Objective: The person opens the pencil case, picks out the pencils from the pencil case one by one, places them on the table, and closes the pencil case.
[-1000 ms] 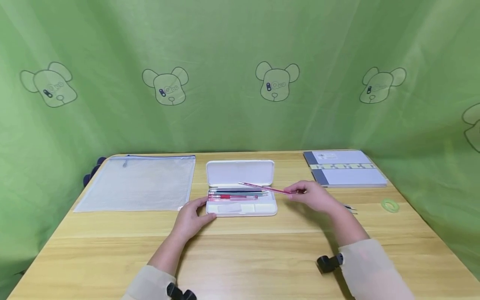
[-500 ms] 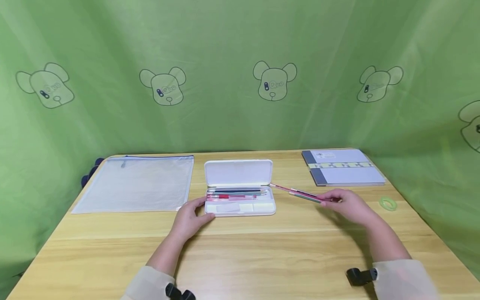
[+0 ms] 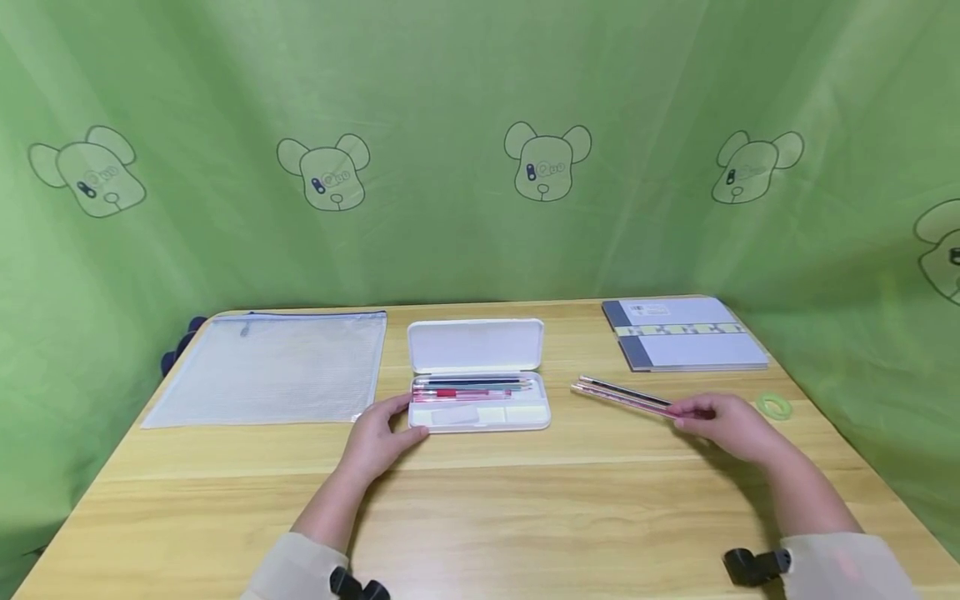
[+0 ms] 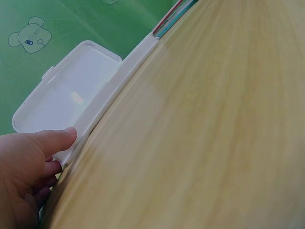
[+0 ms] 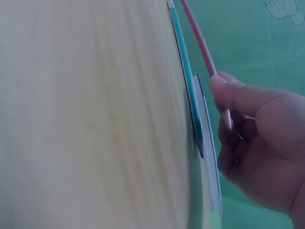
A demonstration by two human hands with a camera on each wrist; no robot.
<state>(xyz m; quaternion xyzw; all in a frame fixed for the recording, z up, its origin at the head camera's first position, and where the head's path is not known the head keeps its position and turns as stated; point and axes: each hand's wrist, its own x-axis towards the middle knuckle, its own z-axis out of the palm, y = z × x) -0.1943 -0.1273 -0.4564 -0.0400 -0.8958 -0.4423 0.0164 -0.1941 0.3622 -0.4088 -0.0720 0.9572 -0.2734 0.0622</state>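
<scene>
A white pencil case [image 3: 480, 417] lies with its lid raised, holding several pencils and a red pen [image 3: 471, 393]. My left hand [image 3: 378, 442] grips its left end, thumb along the front wall; the left wrist view shows the fingers curled at the corner. To the right of the case, my right hand [image 3: 731, 427] pinches a red pencil [image 5: 204, 50] near its pointed end, between thumb and fingers. Below it on the table lie a teal pencil [image 5: 188, 81] and a dark pencil [image 3: 618, 388], close together; in the head view the red pencil covers the teal one.
A mesh zip pouch [image 3: 270, 367] lies flat on the left of the wooden table [image 3: 480, 517]. At the back right sits a banded stack of notebooks [image 3: 686, 333]. A green ring-shaped roll [image 3: 774, 406] lies beyond my right hand. A green curtain [image 3: 450, 250] hangs behind.
My right hand has moved right, away from the case, with the red pencil, which now lies over the loose pencils. My left hand stays on the case.
</scene>
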